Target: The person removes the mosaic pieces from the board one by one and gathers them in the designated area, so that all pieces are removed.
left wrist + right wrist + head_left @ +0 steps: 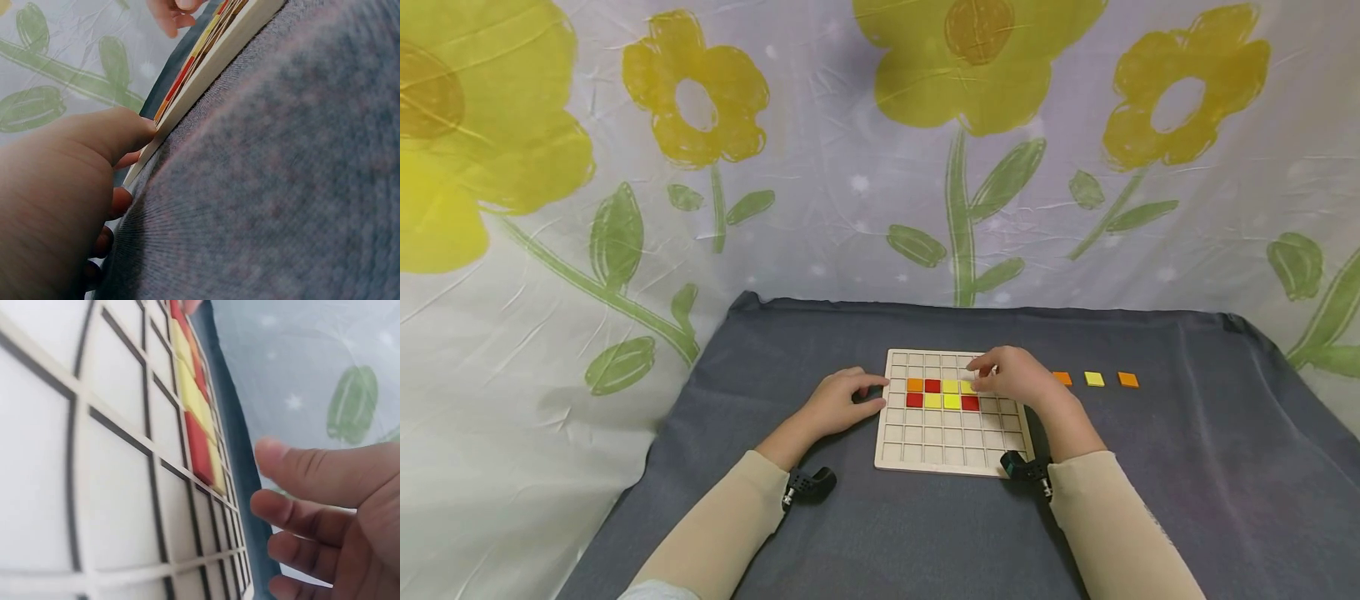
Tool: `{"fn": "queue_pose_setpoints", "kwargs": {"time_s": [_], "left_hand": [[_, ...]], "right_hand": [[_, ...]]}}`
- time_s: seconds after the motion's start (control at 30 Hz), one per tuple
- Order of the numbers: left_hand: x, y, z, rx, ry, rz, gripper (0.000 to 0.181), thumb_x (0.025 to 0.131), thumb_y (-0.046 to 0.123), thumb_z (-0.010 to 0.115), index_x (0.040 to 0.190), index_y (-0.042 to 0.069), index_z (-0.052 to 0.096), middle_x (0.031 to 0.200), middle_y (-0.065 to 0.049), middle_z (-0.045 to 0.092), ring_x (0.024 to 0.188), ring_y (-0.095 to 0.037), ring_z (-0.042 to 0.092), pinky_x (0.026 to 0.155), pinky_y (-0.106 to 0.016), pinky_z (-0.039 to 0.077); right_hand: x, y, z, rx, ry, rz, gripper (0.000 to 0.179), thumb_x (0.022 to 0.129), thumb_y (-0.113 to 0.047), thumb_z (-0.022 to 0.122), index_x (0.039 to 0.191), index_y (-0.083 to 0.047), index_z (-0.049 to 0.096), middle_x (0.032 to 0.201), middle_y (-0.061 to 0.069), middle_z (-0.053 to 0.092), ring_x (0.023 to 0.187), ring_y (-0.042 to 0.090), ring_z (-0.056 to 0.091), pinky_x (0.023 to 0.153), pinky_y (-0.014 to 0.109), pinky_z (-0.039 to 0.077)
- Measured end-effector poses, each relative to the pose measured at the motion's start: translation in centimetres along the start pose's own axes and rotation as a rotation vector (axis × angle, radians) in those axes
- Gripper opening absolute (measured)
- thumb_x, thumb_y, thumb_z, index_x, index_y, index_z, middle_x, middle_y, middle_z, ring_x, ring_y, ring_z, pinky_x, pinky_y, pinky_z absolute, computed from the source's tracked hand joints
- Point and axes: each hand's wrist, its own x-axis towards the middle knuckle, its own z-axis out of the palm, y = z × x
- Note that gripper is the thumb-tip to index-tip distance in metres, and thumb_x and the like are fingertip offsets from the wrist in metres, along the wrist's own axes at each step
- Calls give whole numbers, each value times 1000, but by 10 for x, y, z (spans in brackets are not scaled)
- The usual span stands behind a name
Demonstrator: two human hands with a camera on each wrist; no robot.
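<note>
A wooden grid board (pixel 917 457) lies on the dark cloth. Two adjoining rows of square tiles sit in its cells: orange (pixel 914 385), red (pixel 932 386) and two yellow in the far row, then red (pixel 913 400), two yellow (pixel 951 402) and red (pixel 970 403) in the near row. My left hand (pixel 838 402) touches the board's left edge with thumb and fingertips, fingers extended. Just above the board, near the far row's right-hand yellow tile (pixel 967 387), is my right hand (pixel 1017 377). In the right wrist view its thumb (pixel 312 469) and fingers are apart, holding nothing.
To the right of the board an orange tile (pixel 1062 378), a yellow tile (pixel 1093 379) and another orange tile (pixel 1127 380) lie in a line on the dark cloth (pixel 1210 467). A flower-printed curtain (pixel 820 167) hangs behind the table.
</note>
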Motion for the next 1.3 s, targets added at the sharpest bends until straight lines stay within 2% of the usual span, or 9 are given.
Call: {"fn": "queue_pose_setpoints", "kwargs": {"time_s": [0.2, 0.33, 0.6, 1.0, 1.3], "left_hand": [[0, -1, 1, -2, 4, 0, 36, 97, 34, 74, 131, 22, 73, 80, 7, 46, 66, -11, 37, 65, -29, 32], [0, 0, 0, 5, 2, 0, 36, 97, 34, 74, 130, 22, 73, 80, 8, 46, 66, -11, 37, 65, -29, 32], [1, -1, 1, 15, -3, -8, 36, 97, 35, 73, 131, 23, 72, 80, 7, 46, 66, -12, 36, 65, -30, 31], [-1, -1, -1, 12, -4, -12, 36, 97, 36, 73, 131, 23, 72, 80, 7, 46, 66, -12, 36, 64, -29, 31], [0, -1, 0, 14, -1, 3, 37, 97, 35, 74, 132, 22, 72, 80, 7, 46, 66, -11, 37, 65, -29, 32]], "right_hand": [[2, -1, 10, -80, -11, -27, 27, 94, -12, 75, 121, -6, 77, 115, 9, 72, 101, 25, 63, 86, 43, 51], [3, 0, 14, -132, 8, -60, 23, 93, -10, 76, 115, -5, 79, 110, 8, 73, 98, 24, 64, 88, 44, 52], [4, 0, 16, -110, 23, -64, 19, 92, -8, 77, 110, -3, 75, 98, 6, 69, 89, 22, 62, 84, 43, 51], [7, -5, 16, -59, 34, -9, 25, 89, -5, 79, 114, -2, 74, 102, 7, 69, 97, 25, 63, 88, 43, 52], [3, -8, 18, -68, 73, -20, 26, 89, -6, 76, 115, -1, 73, 103, 9, 69, 92, 24, 63, 81, 40, 53]]}}
